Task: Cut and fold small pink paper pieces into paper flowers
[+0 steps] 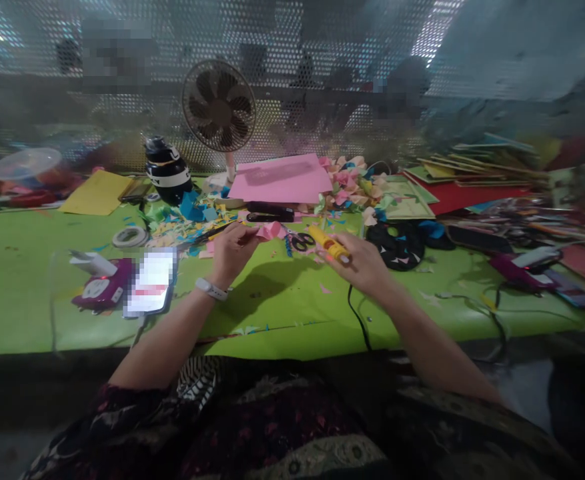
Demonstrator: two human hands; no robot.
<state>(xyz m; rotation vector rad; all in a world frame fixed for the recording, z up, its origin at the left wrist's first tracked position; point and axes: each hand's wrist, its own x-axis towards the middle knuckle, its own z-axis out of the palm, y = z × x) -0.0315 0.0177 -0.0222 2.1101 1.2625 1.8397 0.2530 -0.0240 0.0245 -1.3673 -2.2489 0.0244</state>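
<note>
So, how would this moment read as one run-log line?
left hand: holds pink paper | right hand: holds yellow glue gun | between hands: black-handled scissors, green tabletop

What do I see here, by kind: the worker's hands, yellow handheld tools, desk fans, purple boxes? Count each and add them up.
Left hand and right hand: 2
Yellow tool: 1
Desk fan: 1
Purple boxes: 2
Total: 6

Surface finishes. The tabletop cover (292, 303) is smooth and softly glossy; the pink sheet (282, 179) and small pink piece (271, 231) are matt paper. The yellow tool (323, 239) and scissors handles (303, 239) look like smooth plastic, the rear screen (272, 127) like perforated metal.
</note>
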